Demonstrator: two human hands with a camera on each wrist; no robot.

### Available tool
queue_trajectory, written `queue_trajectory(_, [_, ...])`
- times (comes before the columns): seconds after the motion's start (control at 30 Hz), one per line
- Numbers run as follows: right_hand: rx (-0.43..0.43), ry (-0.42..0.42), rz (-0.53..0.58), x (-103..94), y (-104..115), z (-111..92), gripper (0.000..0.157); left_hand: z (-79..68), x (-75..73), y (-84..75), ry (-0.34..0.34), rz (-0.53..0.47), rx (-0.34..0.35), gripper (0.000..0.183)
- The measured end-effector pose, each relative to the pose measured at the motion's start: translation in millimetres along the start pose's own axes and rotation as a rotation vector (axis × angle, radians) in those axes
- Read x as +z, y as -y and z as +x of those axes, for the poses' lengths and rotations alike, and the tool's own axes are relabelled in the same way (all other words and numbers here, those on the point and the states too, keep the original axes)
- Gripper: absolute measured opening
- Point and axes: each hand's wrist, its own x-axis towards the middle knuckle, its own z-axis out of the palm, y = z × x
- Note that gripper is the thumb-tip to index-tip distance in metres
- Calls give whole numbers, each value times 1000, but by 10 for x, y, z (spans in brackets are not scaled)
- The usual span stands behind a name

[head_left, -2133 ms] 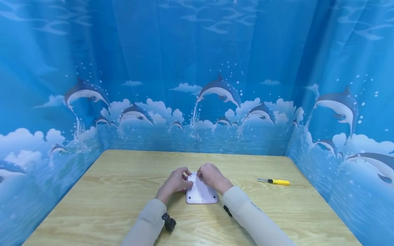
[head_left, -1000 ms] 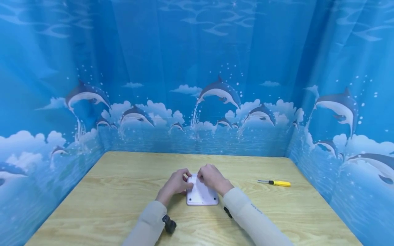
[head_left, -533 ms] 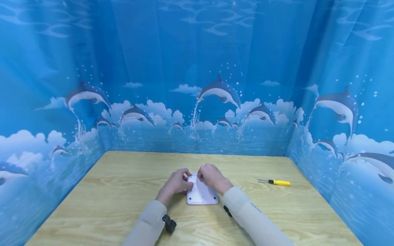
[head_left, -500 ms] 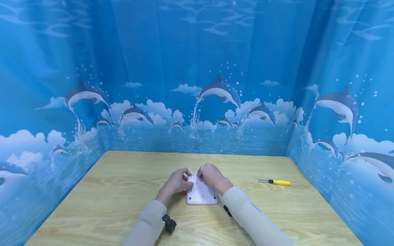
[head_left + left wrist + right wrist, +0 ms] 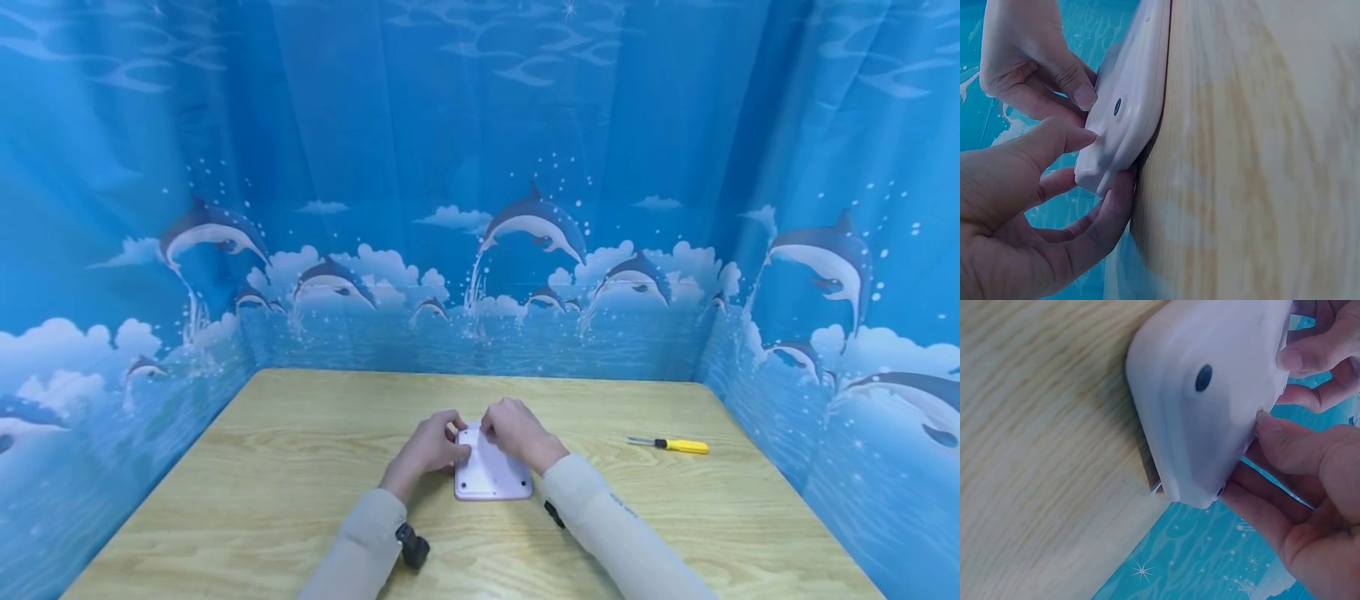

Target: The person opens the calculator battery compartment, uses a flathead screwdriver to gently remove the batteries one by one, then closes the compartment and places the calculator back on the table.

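A flat, pale pink device (image 5: 495,475) with rounded corners and dark round feet lies back side up on the table; it looks like a desk calculator. My left hand (image 5: 426,442) grips its left edge, thumb on the back and a finger tucked under the rim in the left wrist view. At the far edge is my right hand (image 5: 517,429); in the right wrist view its thumb (image 5: 1285,440) tip presses on the back while curled fingers sit against the edge. What lies under those fingers is hidden. The device's front faces down, out of sight.
A screwdriver (image 5: 671,445) with a yellow and black handle lies to the right on the wooden table (image 5: 300,500). Blue curtains (image 5: 480,125) printed with dolphins enclose the table at the back and both sides.
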Motion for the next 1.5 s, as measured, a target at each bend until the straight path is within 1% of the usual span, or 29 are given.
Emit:
queue_trajectory(0.2, [1,2,14,-7,2,-2,12,-7,7,10,3,1,9,25])
queue_trajectory(0.83, [-1,7,-10,-9,5,26,12,-19,0,1,7,-4,10,25])
queue_trajectory(1.03, [1,10,-1,-14,9,26,12,-24,-7,-6,5,-9,-1,25])
queue_trajectory(1.5, [-5,4,-21,4,15,20,12,-44,-1,-20,-5,-7,-9,27])
